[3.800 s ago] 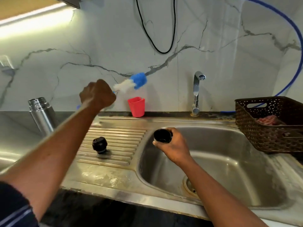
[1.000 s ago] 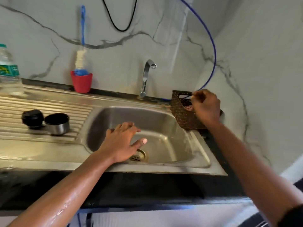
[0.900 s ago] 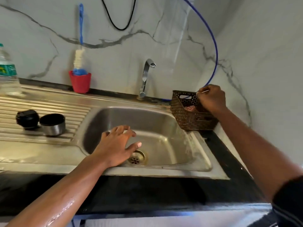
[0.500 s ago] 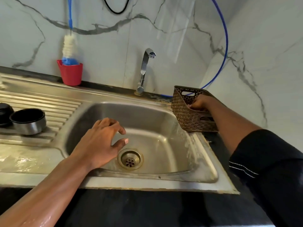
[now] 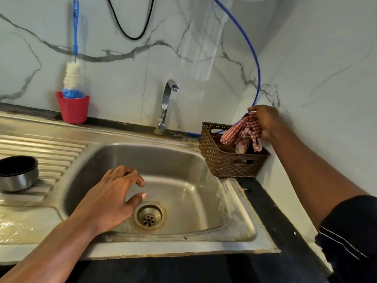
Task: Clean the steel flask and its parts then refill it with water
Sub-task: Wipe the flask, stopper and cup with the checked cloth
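Through the head camera: stretches the left hand (image 5: 110, 199) up from the lower left of the frame over the steel sink (image 5: 240, 203), palm down beside the round drain (image 5: 149, 216), fingers (image 5: 134, 176) loosely curled and relaxed, gripping nothing. Extends the right hand (image 5: 265, 121) from the lower right edge to the middle right, arm nearly straight, dark sleeve at the elbow, fingers pinched round a crumpled red-and-white checked cloth (image 5: 242, 131) held just above a brown lattice-walled basket (image 5: 228, 164), the loose ends drooping toward it. Finds the steel flask cup (image 5: 17, 174) at the far left edge, upright on the ribbed draining board (image 5: 51, 152), mouth up, dark inside, brushed metal outside, partly cut by the frame. Takes in, upper left, a bottle brush (image 5: 73, 76) with blue handle and white bristles standing head-down in a red cup (image 5: 73, 109) against the veined marble wall; a curved chrome tap (image 5: 166, 105) at upper centre; a thin blue hose (image 5: 251, 48) arcing upper right; the black bench (image 5: 271, 211) beside the sink.
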